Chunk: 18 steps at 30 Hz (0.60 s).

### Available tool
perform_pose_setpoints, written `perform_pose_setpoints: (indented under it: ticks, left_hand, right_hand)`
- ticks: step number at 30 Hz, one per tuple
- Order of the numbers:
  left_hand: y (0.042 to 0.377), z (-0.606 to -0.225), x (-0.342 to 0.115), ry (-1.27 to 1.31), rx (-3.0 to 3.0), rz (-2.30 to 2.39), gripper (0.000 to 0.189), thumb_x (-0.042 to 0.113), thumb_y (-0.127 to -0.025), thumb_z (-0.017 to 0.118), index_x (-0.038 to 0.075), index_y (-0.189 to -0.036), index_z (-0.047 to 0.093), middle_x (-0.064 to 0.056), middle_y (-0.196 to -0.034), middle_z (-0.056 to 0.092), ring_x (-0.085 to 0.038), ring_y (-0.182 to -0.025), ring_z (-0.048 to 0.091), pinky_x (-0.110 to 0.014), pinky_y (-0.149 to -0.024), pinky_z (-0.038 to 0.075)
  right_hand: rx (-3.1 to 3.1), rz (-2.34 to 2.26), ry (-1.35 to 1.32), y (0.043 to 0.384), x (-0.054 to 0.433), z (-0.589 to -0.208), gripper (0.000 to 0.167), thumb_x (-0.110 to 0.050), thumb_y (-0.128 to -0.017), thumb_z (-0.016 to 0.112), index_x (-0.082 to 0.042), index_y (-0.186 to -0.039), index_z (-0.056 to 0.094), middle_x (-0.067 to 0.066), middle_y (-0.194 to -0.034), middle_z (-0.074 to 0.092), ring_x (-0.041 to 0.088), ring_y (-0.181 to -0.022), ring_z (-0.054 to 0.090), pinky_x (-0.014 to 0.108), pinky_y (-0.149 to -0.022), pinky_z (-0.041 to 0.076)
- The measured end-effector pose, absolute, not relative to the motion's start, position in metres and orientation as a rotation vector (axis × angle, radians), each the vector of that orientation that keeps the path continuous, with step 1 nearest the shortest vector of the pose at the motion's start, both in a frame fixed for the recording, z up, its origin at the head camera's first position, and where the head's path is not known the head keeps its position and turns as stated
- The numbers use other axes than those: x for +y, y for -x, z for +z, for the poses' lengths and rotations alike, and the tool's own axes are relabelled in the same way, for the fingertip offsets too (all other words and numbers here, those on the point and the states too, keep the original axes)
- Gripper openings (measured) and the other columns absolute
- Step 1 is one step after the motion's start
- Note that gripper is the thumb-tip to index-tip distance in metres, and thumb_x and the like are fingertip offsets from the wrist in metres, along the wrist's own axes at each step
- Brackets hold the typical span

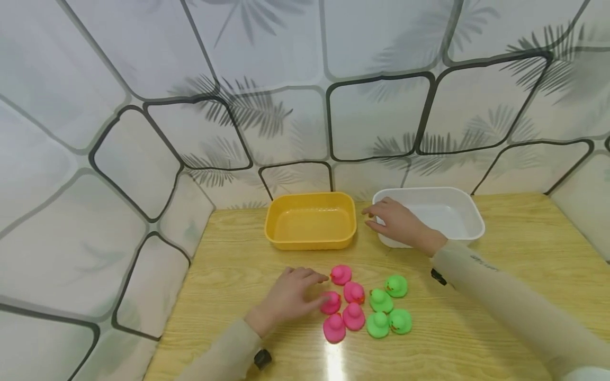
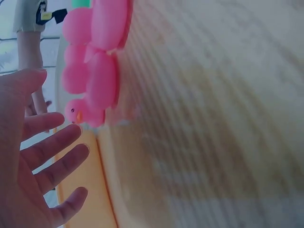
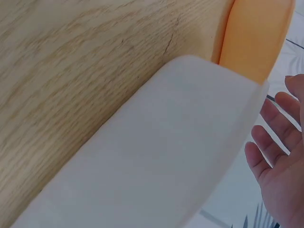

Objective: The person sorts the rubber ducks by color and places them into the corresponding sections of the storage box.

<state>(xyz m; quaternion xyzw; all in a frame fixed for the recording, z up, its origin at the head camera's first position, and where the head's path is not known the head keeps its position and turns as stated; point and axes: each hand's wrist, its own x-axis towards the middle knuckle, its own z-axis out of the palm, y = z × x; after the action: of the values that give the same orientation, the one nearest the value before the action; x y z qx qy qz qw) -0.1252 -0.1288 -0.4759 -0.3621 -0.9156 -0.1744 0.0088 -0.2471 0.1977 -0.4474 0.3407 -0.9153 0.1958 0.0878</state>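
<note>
a yellow tub (image 1: 311, 245) and white tub (image 1: 476, 226) stand on the grained table (image 1: 219, 275) before a leaf-printed wall (image 1: 381, 116). loosely spread and empty, the left hand (image 1: 289, 296) is beside smooth pink ducks (image 1: 353, 316) and green ducks (image 1: 381, 300), the right hand (image 1: 399, 222) by the white tub's rim.

Upright on the bench (image 1: 224, 288): five pink plastic ducks (image 1: 353, 318) beside four green plastic ducks (image 1: 378, 327), in front of a white rounded-rectangular plastic tray (image 1: 445, 211).
</note>
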Motion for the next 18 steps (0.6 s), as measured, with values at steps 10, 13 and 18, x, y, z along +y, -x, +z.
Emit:
perform_pose_setpoints:
  ticks: [10,13,18]
  left_hand:
    - [0.120,-0.483,-0.123,1.210,-2.855,-0.500,0.042,0.049,-0.096,0.071,0.020,-0.126,0.073,0.005,-0.117,0.073,-0.015,-0.110,0.065,-0.050,-0.097,0.050]
    - [0.120,-0.483,-0.122,1.212,-2.863,-0.492,0.041,0.048,-0.096,0.072,0.021,-0.127,0.072,0.004,-0.118,0.073,-0.014,-0.110,0.065,-0.048,-0.097,0.050]
    - [0.121,-0.483,-0.120,1.218,-2.859,-0.467,0.038,0.041,-0.095,0.076,0.021,-0.127,0.073,0.006,-0.117,0.073,-0.013,-0.110,0.065,-0.040,-0.092,0.050]
  right_hand:
    - [-2.732,0.597,-1.040,0.250,0.184,-0.454,0.026,-0.015,-0.099,0.072,-0.003,-0.122,0.074,0.012,-0.115,0.076,0.029,-0.097,0.062,0.047,-0.088,0.050]
    - [-2.737,0.591,-1.054,0.251,0.182,-0.457,0.027,-0.014,-0.099,0.072,-0.003,-0.123,0.074,0.011,-0.117,0.076,0.029,-0.100,0.064,0.048,-0.089,0.049]
    - [-2.720,0.587,-1.059,0.251,0.179,-0.458,0.026,-0.014,-0.099,0.072,-0.003,-0.122,0.075,0.011,-0.117,0.076,0.030,-0.104,0.066,0.049,-0.092,0.050]
